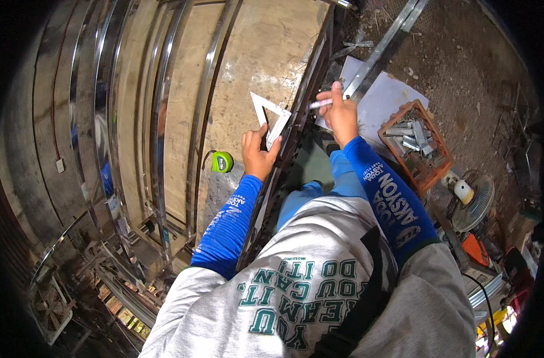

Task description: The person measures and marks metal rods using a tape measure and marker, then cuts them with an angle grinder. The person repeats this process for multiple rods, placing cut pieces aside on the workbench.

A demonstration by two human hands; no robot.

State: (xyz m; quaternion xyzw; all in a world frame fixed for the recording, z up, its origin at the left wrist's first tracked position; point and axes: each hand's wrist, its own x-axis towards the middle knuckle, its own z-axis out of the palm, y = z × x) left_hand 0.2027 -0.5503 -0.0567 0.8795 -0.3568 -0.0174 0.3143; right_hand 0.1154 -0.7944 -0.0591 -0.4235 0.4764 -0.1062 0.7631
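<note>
Blue sleeves (pixel 391 200), white-printed — grey shirt (pixel 209 307) with green block lettering (pixel 300 290) — light-blue trousers (pixel 345 177), perhaps jeans.

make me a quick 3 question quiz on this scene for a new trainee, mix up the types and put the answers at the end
1. Multiple choice: what is the left-hand grip on?
a) a hammer
b) a white triangular square
c) a paintbrush

2. True or false: the green tape measure lies apart from the left-hand grip.

3. Fill in the blank: the right-hand grip holds a slim, pale ____.

Key:
1. b
2. True
3. pen (or marker; the type is too small to tell)
</note>
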